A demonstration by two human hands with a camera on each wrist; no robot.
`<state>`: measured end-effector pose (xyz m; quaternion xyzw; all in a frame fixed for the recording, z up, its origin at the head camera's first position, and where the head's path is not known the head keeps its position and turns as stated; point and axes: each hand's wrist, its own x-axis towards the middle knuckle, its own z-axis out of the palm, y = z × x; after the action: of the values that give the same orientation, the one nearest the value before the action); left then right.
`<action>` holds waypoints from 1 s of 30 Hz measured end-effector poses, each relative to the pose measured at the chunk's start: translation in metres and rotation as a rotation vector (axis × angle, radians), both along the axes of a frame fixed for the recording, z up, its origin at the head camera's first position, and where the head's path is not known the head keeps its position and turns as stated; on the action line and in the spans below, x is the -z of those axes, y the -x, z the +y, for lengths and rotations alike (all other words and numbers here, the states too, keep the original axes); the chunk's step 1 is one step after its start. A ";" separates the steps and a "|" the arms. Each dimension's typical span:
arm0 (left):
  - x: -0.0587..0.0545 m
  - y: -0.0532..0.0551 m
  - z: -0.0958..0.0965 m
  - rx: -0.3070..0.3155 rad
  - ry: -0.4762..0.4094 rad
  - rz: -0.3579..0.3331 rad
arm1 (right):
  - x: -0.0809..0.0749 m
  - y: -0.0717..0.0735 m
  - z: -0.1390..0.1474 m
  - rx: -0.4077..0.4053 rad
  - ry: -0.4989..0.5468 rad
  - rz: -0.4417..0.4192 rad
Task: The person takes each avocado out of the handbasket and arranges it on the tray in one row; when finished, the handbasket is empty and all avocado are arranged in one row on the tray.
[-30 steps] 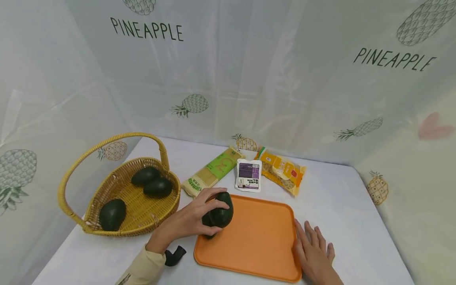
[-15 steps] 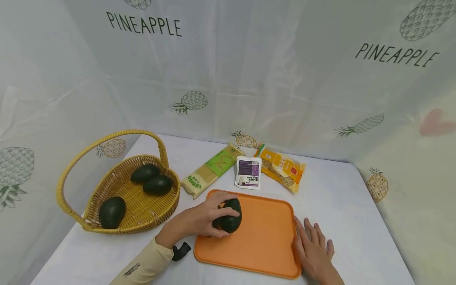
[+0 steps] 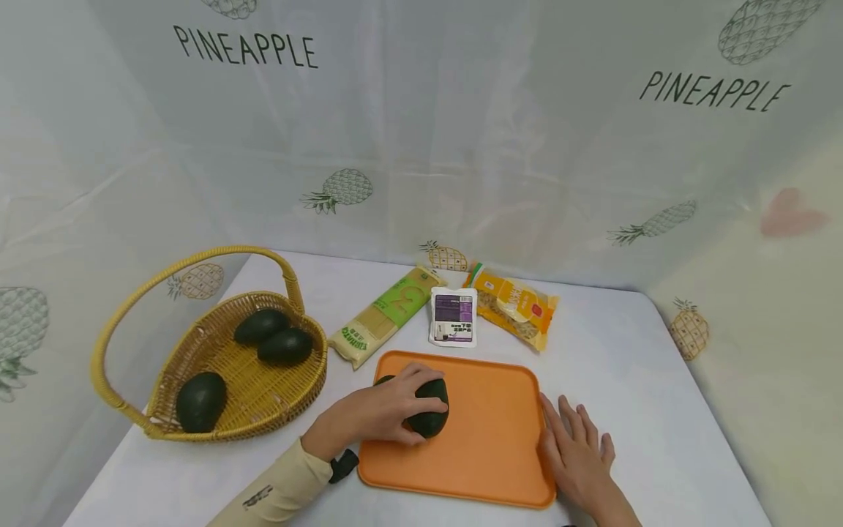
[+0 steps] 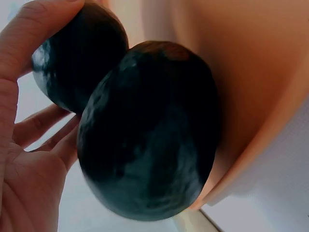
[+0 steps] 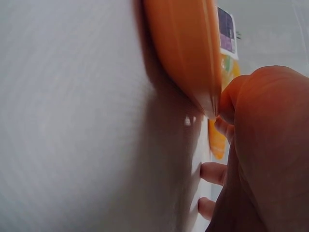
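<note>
My left hand [image 3: 402,406] grips a dark green avocado [image 3: 431,413] over the left part of the orange tray [image 3: 487,439]. A second avocado [image 3: 384,380] is mostly hidden behind that hand in the head view. The left wrist view has this second avocado [image 4: 149,135] large in front, beside the gripped avocado [image 4: 84,58], with the thumb curled over the latter. At the tray's right edge rests my right hand [image 3: 579,454], its fingers extended and the thumb side against the rim. The right wrist view has this hand [image 5: 270,145] touching the tray's rim [image 5: 193,58].
A yellow wicker basket [image 3: 316,388] with a tall handle stands at the left, with three avocados [image 3: 285,346] inside. Behind the tray lie a noodle packet [image 3: 388,315], a white and purple pouch [image 3: 453,317] and an orange bag [image 3: 516,304]. A black object [image 3: 344,465] lies by the left sleeve.
My left hand has moved slightly right and lower over the tray with its avocado, away from the second one. The right hand stays at the rim. The head view has shifted a little.
</note>
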<state>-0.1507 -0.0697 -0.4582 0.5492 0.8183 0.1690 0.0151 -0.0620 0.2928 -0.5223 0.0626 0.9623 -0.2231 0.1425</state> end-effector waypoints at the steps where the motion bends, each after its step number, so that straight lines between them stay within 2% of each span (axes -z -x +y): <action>1: 0.001 0.000 0.001 0.003 0.029 0.007 | 0.000 0.000 0.000 -0.002 -0.001 0.007; 4: 0.003 0.001 0.003 -0.003 0.105 0.014 | 0.000 0.000 -0.001 -0.003 0.001 0.019; 7: 0.005 0.001 0.004 -0.035 0.173 0.025 | -0.001 0.000 -0.002 -0.002 0.007 0.029; 12: 0.005 0.001 0.006 -0.075 0.230 0.043 | -0.002 -0.001 -0.001 -0.007 0.005 0.038; 19: 0.004 -0.002 0.006 -0.112 0.220 0.038 | -0.002 0.000 -0.001 -0.001 0.002 0.020; 23: 0.006 -0.002 0.006 -0.103 0.204 0.069 | -0.002 0.002 -0.001 0.007 0.000 -0.015; 30: 0.006 -0.002 0.006 -0.077 0.151 0.067 | -0.002 0.005 -0.001 0.020 0.002 -0.062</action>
<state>-0.1482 -0.0633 -0.4640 0.5199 0.8493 0.0885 0.0225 -0.0672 0.2918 -0.5203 0.0792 0.9566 -0.2233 0.1699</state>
